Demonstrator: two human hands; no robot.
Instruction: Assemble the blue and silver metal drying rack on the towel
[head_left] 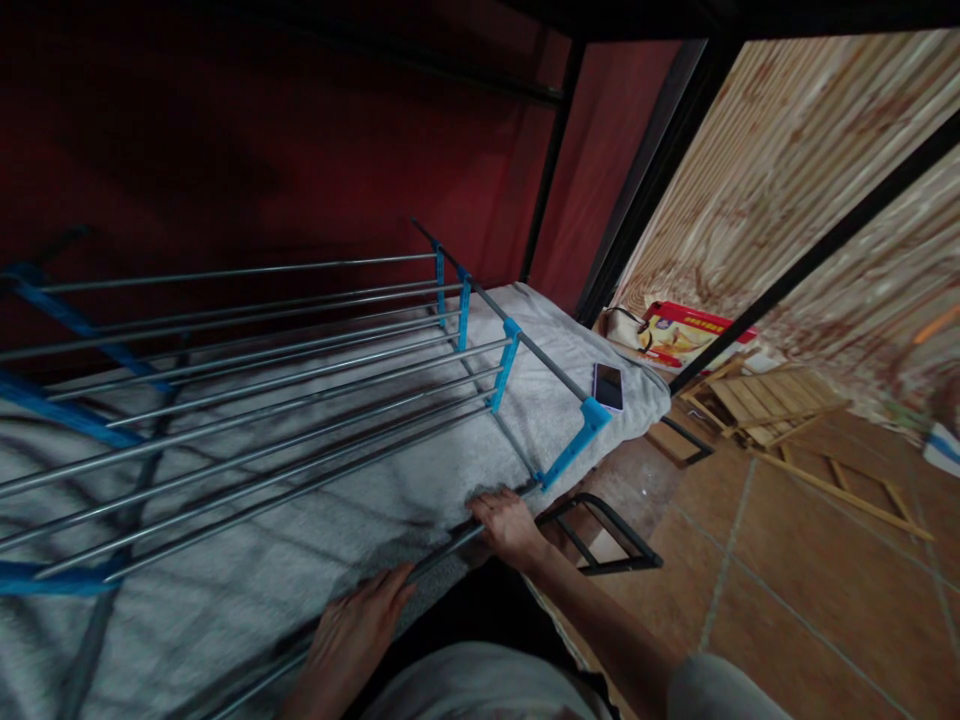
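I have both hands on the drying rack (262,400) lying along the bed's (570,350) near edge: left hand (356,625) and right hand (510,522) each clenched round its lowest rail. Tilting it carelessly could knock the phone (607,386) off the bed's corner.

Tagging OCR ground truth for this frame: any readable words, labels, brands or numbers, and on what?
Nothing can be read here.
Red and yellow box on the floor by the wall: a line of red characters on its yellow face, too blurred to read.
Phone on the grey towel: screen lit, no text to make out.
Drying rack with blue joints, held by both hands: no label visible.
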